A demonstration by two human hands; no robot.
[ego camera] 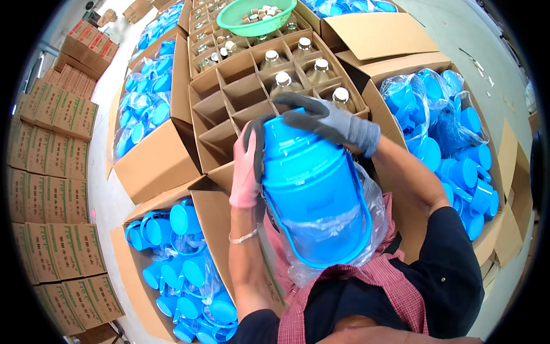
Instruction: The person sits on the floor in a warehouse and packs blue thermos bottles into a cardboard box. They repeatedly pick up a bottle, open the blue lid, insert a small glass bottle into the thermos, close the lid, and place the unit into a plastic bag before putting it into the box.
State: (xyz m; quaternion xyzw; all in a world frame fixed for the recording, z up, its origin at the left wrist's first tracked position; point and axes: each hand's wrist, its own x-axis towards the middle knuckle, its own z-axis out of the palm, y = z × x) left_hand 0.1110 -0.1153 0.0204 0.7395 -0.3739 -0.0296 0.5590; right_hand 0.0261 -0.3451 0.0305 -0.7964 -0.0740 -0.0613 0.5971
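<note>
A stack of blue plastic buckets (313,172) with handles, partly wrapped in clear plastic film (374,206), lies against my apron. My left hand (253,159), in a pink and black glove, grips the stack's left side near its far end. My right hand (318,118), in a grey and black glove, lies over the far end of the stack, fingers spread across it. Just beyond my hands, a divided cardboard box (279,47) holds several glass bottles with white caps (321,65) in some of its compartments.
Open cartons of blue mugs (466,172) stand at the right and of blue handled containers (189,271) at the lower left. More blue items (146,103) fill a carton at the upper left. A green basin (258,28) of caps rests on bottle boxes. Stacked cartons (56,185) line the far left.
</note>
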